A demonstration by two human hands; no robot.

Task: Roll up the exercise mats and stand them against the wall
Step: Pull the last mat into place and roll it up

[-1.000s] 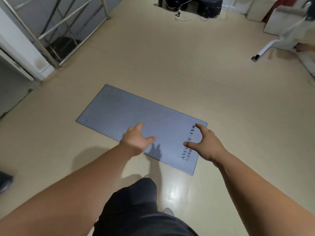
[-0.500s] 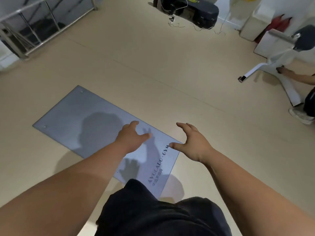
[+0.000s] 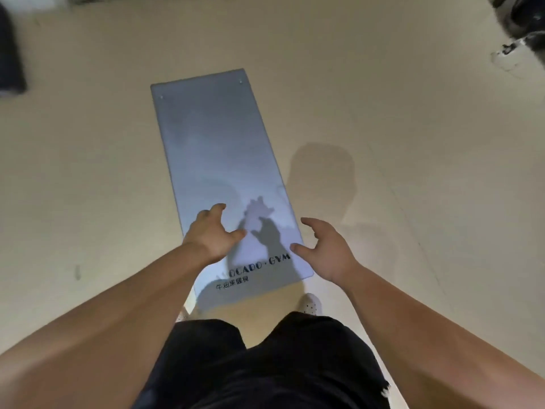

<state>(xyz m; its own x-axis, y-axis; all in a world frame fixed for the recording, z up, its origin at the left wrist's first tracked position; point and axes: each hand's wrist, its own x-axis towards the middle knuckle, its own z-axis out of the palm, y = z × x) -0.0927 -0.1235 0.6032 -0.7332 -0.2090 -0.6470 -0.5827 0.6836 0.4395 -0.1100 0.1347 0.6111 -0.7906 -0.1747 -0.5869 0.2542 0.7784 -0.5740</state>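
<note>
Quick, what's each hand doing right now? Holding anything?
Left hand: open, spread over the grey mat, holding nothing.
Right hand: open, loosely curled, holding nothing.

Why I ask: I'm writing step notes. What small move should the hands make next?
Probably lower the left hand and right hand to the near edge of the mat and grip it to start the roll. The mat lies flat and unrolled on the floor. Both hands hover open over its near end, holding nothing; their shadows fall apart from them, so they likely aren't touching it.
</note>
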